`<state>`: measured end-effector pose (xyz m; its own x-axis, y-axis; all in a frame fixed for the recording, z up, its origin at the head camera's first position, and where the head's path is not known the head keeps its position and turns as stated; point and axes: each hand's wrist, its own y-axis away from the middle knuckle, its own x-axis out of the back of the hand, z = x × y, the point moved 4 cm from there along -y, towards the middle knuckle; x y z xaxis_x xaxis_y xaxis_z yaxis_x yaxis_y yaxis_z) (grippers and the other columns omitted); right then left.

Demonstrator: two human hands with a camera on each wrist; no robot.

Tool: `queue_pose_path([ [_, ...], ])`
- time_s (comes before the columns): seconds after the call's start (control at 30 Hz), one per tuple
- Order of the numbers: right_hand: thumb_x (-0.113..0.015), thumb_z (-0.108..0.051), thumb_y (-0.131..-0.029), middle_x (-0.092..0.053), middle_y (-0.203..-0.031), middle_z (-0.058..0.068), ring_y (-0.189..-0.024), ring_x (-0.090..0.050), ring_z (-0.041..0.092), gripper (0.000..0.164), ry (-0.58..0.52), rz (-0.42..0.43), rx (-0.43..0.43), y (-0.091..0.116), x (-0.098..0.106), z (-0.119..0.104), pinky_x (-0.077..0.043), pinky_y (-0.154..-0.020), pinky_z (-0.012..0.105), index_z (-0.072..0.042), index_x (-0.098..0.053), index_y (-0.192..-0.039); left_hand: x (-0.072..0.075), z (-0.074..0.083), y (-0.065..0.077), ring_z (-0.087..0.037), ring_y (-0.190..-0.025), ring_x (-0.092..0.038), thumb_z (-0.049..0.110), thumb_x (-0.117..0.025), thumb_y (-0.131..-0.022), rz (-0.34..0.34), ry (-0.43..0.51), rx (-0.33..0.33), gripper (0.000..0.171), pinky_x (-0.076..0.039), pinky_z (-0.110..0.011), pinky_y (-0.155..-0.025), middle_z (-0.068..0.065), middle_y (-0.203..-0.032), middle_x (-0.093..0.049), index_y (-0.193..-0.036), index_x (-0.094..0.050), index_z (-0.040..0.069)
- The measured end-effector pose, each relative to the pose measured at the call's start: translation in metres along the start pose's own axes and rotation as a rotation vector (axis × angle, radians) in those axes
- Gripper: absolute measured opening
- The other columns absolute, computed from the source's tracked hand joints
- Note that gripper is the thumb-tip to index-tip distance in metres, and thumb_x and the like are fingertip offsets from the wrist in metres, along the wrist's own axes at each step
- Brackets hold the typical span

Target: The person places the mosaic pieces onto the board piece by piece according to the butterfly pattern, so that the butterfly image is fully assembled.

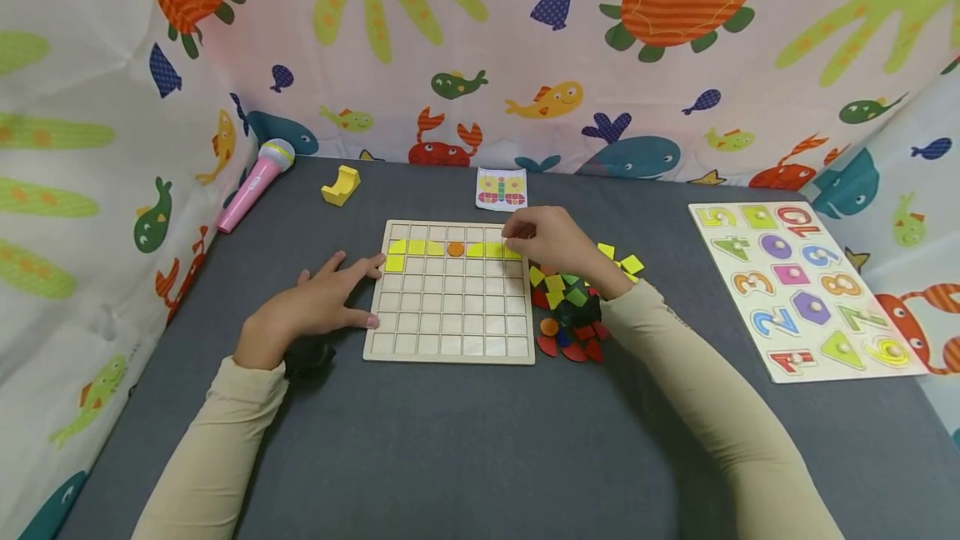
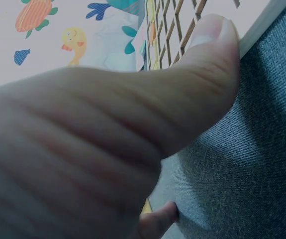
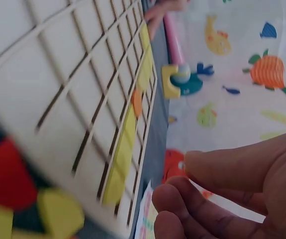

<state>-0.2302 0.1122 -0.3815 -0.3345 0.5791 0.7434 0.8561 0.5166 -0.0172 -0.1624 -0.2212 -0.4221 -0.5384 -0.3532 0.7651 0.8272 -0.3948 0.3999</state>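
Observation:
A square wooden grid board (image 1: 453,327) lies on the table. Along its second row are yellow pieces (image 1: 417,247) with an orange disc (image 1: 455,249) at mid-row; one yellow square (image 1: 393,262) sits below the row's left end. My left hand (image 1: 318,300), fingers spread, touches the board's left edge, its thumb (image 2: 215,55) at the rim. Over the upper right corner is my right hand (image 1: 553,238), fingertips close above the last yellow piece (image 1: 512,254) of the row. In the right wrist view, nothing shows between its thumb (image 3: 222,167) and bent fingers.
Loose yellow, green and red pieces (image 1: 555,283) lie in a pile right of the board, partly under my right forearm. A small picture card (image 1: 502,189) sits behind the board. Farther out are a yellow block (image 1: 341,186), a pink toy microphone (image 1: 251,190) and a number puzzle (image 1: 806,294).

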Motion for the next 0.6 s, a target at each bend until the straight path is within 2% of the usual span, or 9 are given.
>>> queue_pose_path([
  [0.23, -0.074, -0.007, -0.101, -0.074, -0.105, 0.011, -0.096, -0.066, 0.027, 0.015, 0.02, -0.016, -0.046, 0.014, 0.015, 0.026, -0.056, -0.087, 0.047, 0.0, -0.076, -0.114, 0.0, -0.001, -0.003, -0.054, -0.159, 0.002, 0.049, -0.085, -0.091, -0.003, -0.002, -0.005, 0.105, 0.001, -0.087, -0.11, -0.017, -0.171, -0.035, -0.171, -0.023, 0.021],
  [0.43, -0.076, -0.004, -0.099, -0.071, -0.111, 0.014, -0.098, -0.063, 0.029, 0.023, 0.06, -0.102, -0.078, 0.023, 0.016, 0.043, -0.054, -0.088, 0.047, 0.001, -0.076, -0.121, 0.0, 0.001, -0.001, -0.053, -0.16, 0.002, 0.044, -0.084, -0.094, -0.002, -0.008, 0.009, 0.102, 0.0, -0.086, -0.112, -0.018, -0.171, -0.033, -0.171, -0.023, 0.018],
  [0.6, -0.078, -0.007, -0.098, -0.067, -0.117, 0.016, -0.104, -0.061, 0.032, 0.024, 0.114, -0.179, -0.05, 0.027, 0.013, 0.051, -0.053, -0.093, 0.049, 0.002, -0.077, -0.121, -0.001, 0.003, -0.001, -0.054, -0.159, 0.002, 0.037, -0.083, -0.097, 0.003, -0.022, 0.006, 0.097, 0.0, -0.086, -0.113, -0.02, -0.171, -0.032, -0.171, -0.023, 0.016],
])
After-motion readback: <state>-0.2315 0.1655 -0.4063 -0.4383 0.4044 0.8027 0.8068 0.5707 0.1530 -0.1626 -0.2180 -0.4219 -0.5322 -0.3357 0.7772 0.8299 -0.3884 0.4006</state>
